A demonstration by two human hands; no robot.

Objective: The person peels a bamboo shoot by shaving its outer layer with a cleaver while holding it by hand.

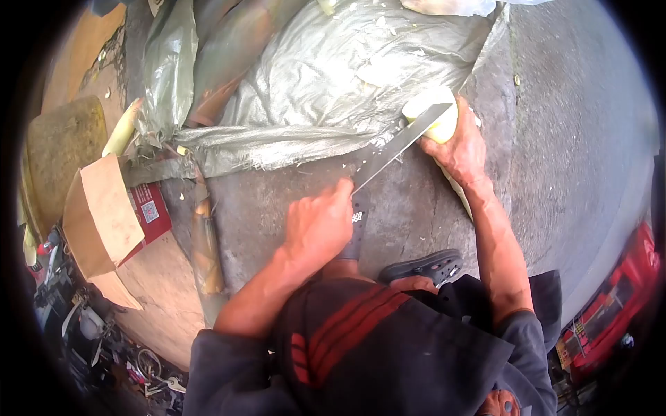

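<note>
My left hand (318, 218) is closed around the handle of a long knife (388, 156). Its straight blade reaches up and to the right, and the tip lies across the pale cut end of a bamboo shoot (436, 128). My right hand (458, 147) grips this shoot from the right side, fingers wrapped round it. The shoot's lower part runs down behind my right wrist, partly hidden. Just beyond both hands a grey-white woven plastic sheet (305, 83) is spread on the ground, with pale scraps on it.
An unpeeled bamboo shoot (205, 243) lies at the left, beside an open cardboard box (104, 208). A paler shoot (123, 128) is behind the box. Tools and metal parts (90, 326) crowd the lower left. A red bag (617, 298) is at the right. My dark clog (423, 265) rests on the pavement.
</note>
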